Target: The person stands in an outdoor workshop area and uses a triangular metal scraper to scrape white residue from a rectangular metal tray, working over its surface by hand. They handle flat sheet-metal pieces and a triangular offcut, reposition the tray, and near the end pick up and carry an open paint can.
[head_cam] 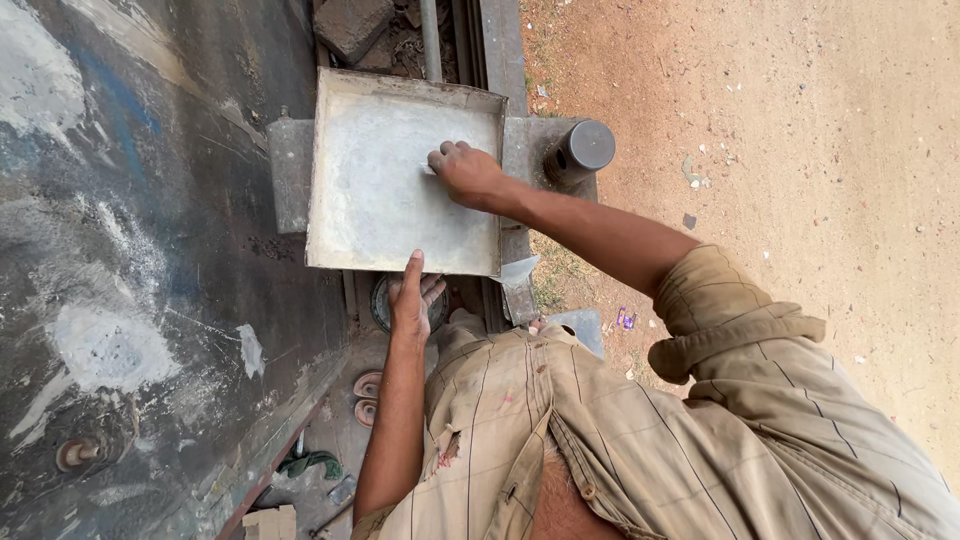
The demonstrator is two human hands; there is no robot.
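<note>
One square grey metal tray [375, 170], two hands on it, right hand [468, 173] inside, left hand [410, 297] at its near edge, one dark round cap [582, 148] right of the tray, two small round discs [367, 397] below it

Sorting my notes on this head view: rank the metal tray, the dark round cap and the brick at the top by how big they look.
1. Metal tray
2. Brick, partly cut off by the frame
3. Dark round cap

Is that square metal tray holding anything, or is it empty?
Empty: the metal tray shows only bare grey floor. The right hand presses something small on it; the left hand steadies its edge.
</note>
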